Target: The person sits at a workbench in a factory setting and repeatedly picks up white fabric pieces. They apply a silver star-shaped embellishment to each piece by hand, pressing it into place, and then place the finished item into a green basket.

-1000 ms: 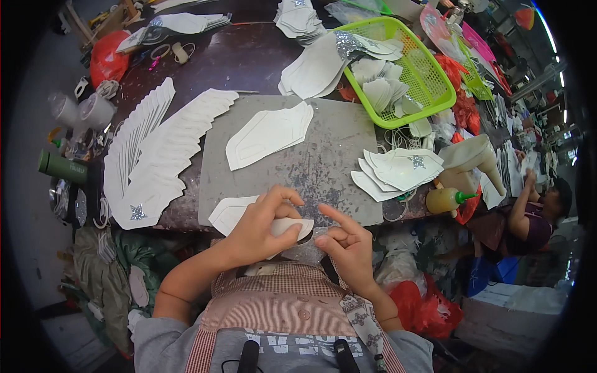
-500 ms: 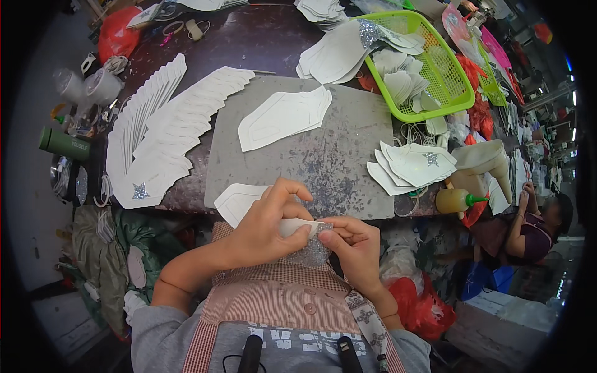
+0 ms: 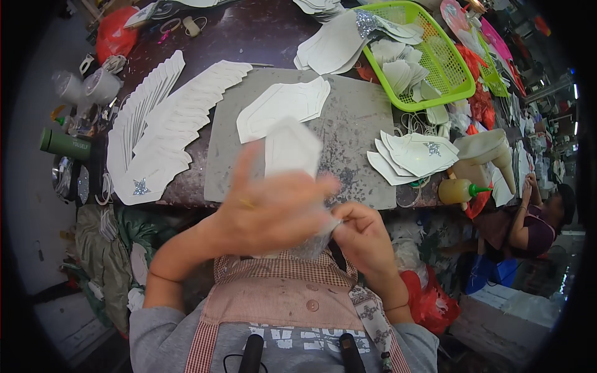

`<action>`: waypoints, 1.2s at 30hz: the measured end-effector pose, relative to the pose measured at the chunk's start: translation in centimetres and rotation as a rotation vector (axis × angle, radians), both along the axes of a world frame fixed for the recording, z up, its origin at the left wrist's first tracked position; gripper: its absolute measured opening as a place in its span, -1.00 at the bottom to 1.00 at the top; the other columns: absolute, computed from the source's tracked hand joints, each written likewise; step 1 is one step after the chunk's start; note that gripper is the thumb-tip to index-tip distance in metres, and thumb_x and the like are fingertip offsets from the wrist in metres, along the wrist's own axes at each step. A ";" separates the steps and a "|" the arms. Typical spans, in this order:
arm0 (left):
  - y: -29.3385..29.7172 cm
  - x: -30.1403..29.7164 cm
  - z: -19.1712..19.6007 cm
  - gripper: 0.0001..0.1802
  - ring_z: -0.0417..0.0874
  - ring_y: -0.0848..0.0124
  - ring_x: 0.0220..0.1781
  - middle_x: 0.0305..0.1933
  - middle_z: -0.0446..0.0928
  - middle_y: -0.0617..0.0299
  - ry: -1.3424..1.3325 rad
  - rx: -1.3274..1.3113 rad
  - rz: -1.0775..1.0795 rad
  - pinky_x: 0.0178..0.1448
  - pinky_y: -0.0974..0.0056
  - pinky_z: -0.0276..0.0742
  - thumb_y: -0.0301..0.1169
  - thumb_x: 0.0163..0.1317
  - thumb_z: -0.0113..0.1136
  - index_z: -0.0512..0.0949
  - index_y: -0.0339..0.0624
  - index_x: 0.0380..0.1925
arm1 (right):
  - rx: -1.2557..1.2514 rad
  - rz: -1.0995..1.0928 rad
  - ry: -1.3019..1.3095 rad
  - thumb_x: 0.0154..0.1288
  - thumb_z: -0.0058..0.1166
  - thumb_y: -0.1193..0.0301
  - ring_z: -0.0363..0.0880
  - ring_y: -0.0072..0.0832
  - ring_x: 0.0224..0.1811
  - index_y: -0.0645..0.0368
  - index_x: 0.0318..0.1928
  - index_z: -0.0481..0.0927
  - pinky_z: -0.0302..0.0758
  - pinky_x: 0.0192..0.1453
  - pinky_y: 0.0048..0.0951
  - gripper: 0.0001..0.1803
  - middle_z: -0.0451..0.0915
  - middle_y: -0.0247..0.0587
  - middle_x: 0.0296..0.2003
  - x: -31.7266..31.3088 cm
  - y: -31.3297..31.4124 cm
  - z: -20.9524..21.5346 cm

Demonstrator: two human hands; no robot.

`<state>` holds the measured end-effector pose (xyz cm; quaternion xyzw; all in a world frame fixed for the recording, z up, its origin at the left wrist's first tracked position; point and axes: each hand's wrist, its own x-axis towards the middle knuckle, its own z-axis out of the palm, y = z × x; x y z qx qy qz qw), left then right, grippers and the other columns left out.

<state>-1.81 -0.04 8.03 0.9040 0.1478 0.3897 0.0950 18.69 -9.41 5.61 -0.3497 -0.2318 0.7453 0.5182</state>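
Grey work mat [image 3: 348, 143] lies ahead of both hands on the dark table [image 3: 261, 37]; speckled with glitter, most of it bare.

Beyond and to the left of the left hand: a long fanned row of white cut pieces [image 3: 168, 130], overlapped like scales, the nearest one bearing a silver glitter star. Judged to be a finished or queued batch; cannot tell which.

Green basket [image 3: 435, 56], far beyond the right hand, holds more white pieces. A small stack with a glitter star [image 3: 413, 155] sits just beyond the right hand. One flat white piece [image 3: 283, 105] lies on the mat straight ahead of the left hand.

Yellow squeeze bottle [image 3: 457, 189], to the right of the right hand, at the table edge.

Left hand [image 3: 273, 208]: blurred, fingers closed around a white cut piece [image 3: 291, 148] that stands up above the knuckles. Right hand [image 3: 364, 233]: fingertips pinched on the piece's lower edge, where a clear glittery film shows.

Judgement: mid-batch; one piece in hand, several stacks on the table apparently waiting.
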 end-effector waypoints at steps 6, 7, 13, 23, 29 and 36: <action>-6.7 -2.3 -9.5 -0.72 0.54 0.53 -0.22 -0.13 0.60 0.15 -0.357 -1.526 0.076 -0.13 0.41 0.44 -0.32 0.25 0.17 0.54 -0.35 -0.21 | -0.236 -0.284 0.268 0.33 0.05 0.60 0.59 -0.48 -0.09 0.34 -0.08 0.53 0.47 0.06 -0.42 -0.83 0.64 -0.13 -0.13 -1.6 -3.3 -4.3; -7.0 -1.7 -8.9 -0.61 0.59 0.51 -0.18 -0.15 0.61 0.10 -0.343 -1.779 -0.009 -0.13 0.42 0.48 -0.26 0.30 0.15 0.53 -0.43 -0.10 | -0.209 -0.274 0.216 0.32 0.06 0.61 0.59 -0.49 -0.10 0.34 -0.09 0.53 0.48 0.06 -0.43 -0.83 0.64 -0.13 -0.13 -1.7 -3.9 -5.2; -7.3 -0.3 -7.3 -0.82 0.61 0.56 -0.33 -0.34 0.66 0.17 -0.141 -1.577 0.188 -0.25 0.46 0.49 -0.45 0.14 0.33 0.67 -0.35 -0.29 | -0.180 -0.083 -0.231 0.23 0.17 0.61 0.59 -0.59 -0.20 0.36 -0.12 0.56 0.51 -0.08 -0.58 -0.80 0.65 -0.19 -0.22 -0.6 -4.2 -5.7; -6.7 -0.4 -7.0 -0.80 0.64 0.46 -0.52 -0.46 0.67 0.14 -0.048 -1.360 0.268 -0.41 0.40 0.50 -0.36 0.08 0.37 0.70 -0.26 -0.34 | -0.100 0.180 -0.513 0.22 0.22 0.53 0.53 -0.69 -0.28 0.36 -0.21 0.62 0.45 -0.19 -0.60 -0.84 0.65 -0.29 -0.31 0.3 -2.1 -4.7; -6.7 0.3 -6.7 -0.80 0.65 0.46 -0.50 -0.46 0.68 0.13 -0.077 -1.391 0.253 -0.41 0.39 0.50 -0.37 0.08 0.37 0.70 -0.27 -0.34 | -0.050 0.237 -0.283 0.25 0.18 0.55 0.52 -0.63 -0.12 0.41 -0.10 0.57 0.45 -0.07 -0.58 -0.76 0.60 -0.19 -0.11 0.8 -2.2 -5.1; -6.5 -0.1 -7.9 -0.78 0.66 0.44 -0.45 -0.46 0.67 0.13 0.026 -1.343 0.181 -0.37 0.36 0.50 -0.33 0.07 0.39 0.71 -0.23 -0.33 | -0.146 0.170 -0.448 0.16 0.29 0.50 0.56 -0.63 -0.16 0.42 -0.09 0.59 0.49 -0.11 -0.59 -0.67 0.64 -0.18 -0.17 -0.3 -1.6 -4.3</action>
